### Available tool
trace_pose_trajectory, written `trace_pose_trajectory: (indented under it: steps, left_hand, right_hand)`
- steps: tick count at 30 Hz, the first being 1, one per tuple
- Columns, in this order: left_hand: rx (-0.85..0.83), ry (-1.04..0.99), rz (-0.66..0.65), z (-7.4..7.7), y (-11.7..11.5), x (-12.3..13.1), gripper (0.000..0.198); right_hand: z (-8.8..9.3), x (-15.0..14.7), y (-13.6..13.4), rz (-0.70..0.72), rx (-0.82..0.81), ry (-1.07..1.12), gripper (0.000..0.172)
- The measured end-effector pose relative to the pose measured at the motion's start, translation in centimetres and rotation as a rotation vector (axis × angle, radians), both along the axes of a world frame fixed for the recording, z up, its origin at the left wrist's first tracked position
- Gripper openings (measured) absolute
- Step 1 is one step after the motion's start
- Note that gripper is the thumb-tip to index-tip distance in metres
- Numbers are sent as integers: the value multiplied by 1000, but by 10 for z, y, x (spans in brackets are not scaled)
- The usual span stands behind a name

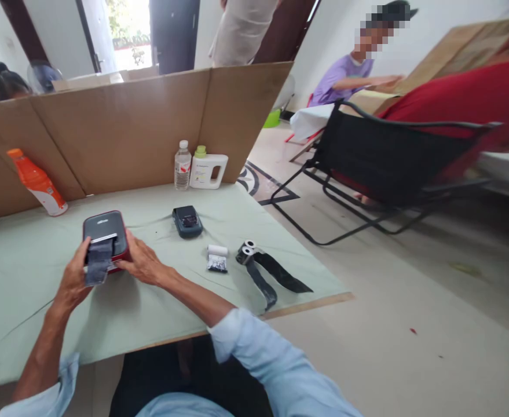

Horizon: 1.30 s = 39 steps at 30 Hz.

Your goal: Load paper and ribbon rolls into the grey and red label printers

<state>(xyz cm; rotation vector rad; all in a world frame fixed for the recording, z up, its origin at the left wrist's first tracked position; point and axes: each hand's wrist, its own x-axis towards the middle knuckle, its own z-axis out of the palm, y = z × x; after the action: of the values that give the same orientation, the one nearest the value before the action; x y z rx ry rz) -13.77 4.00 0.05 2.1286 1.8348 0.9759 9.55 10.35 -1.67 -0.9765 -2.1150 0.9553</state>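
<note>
Both of my hands grip a dark grey and red label printer (117, 223), tilted above the table at the left. A strip of dark film or paper (99, 263) hangs out of its slot. My left hand (75, 277) wraps round the left side, close to the strip. On the right side and lower corner, my right hand (142, 260) presses with its thumb and fingers. A second small dark printer (187, 221) lies to the right. Beyond it are a white paper roll with a printed end (217, 258) and rolls with long black strips (248, 253).
A cardboard screen (136, 127) stands along the back of the green-covered table (158, 313). Before it stand an orange bottle (39, 182), a clear bottle (182, 168) and a white jug (208, 172). A black folding chair (380, 156) and other people (341, 81) are at the right.
</note>
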Motion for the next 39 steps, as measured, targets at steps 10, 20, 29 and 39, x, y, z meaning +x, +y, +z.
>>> trace_pose_trajectory:
  steps: [10, 20, 29, 39]
  left_hand:
    - [-116, 71, 154, -1, -3, -54, 98]
    - [324, 210, 52, 76, -24, 67, 62]
    - [72, 252, -274, 21, 52, 149, 54]
    - [-320, 19, -252, -31, 139, 180, 86]
  right_hand:
    - [4, -46, 6, 145, -14, -37, 93]
    - [-38, 116, -5, -482, 345, -307, 55]
    - [-37, 181, 11, -583, 112, -659, 26]
    - [-48, 185, 44, -636, 80, -366, 56]
